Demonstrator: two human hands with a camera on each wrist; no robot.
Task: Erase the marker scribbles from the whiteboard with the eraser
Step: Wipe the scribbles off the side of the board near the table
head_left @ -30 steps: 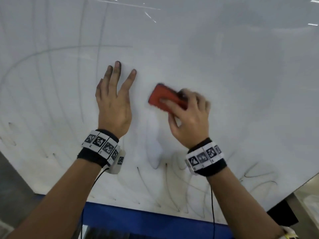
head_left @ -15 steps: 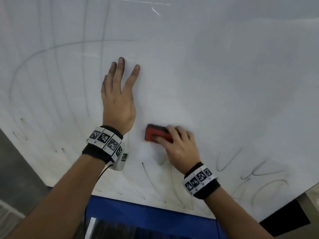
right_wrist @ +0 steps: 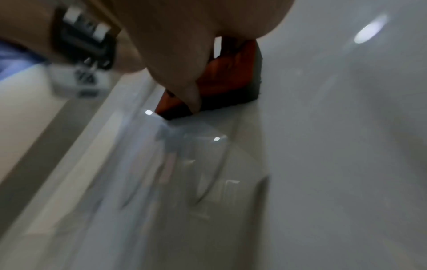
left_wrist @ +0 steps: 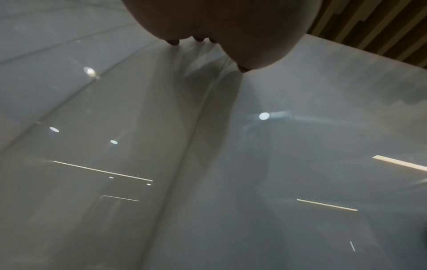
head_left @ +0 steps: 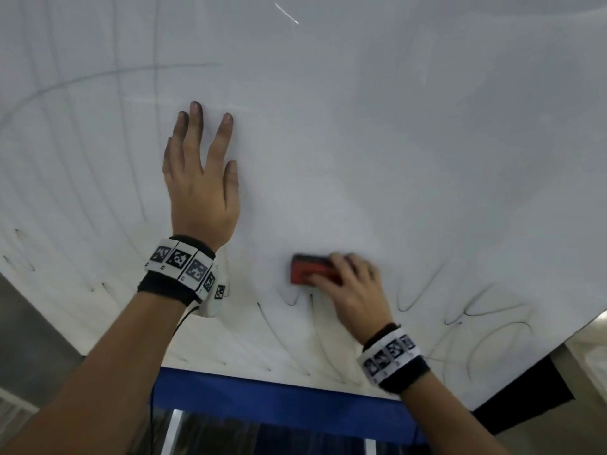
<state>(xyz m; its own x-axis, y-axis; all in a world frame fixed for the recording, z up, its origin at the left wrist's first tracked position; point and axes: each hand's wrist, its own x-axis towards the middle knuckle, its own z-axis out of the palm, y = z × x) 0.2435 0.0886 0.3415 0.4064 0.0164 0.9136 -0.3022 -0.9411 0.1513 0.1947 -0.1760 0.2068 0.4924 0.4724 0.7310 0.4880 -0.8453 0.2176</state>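
This looks like an office or meeting room. A large glossy whiteboard (head_left: 394, 159) fills most of the head view and mirrors round ceiling spots and strip lights (left_wrist: 102, 171). A slatted wooden wall panel (left_wrist: 379, 27) shows at the upper right of the left wrist view.

One whiteboard (head_left: 394, 142), one red eraser (head_left: 310, 270), two hands: the left hand (head_left: 202, 192) and the right hand (head_left: 354, 290), and two marker-tagged wristbands (head_left: 182, 266). The scribbles along the whiteboard's lower edge run together, uncountable.
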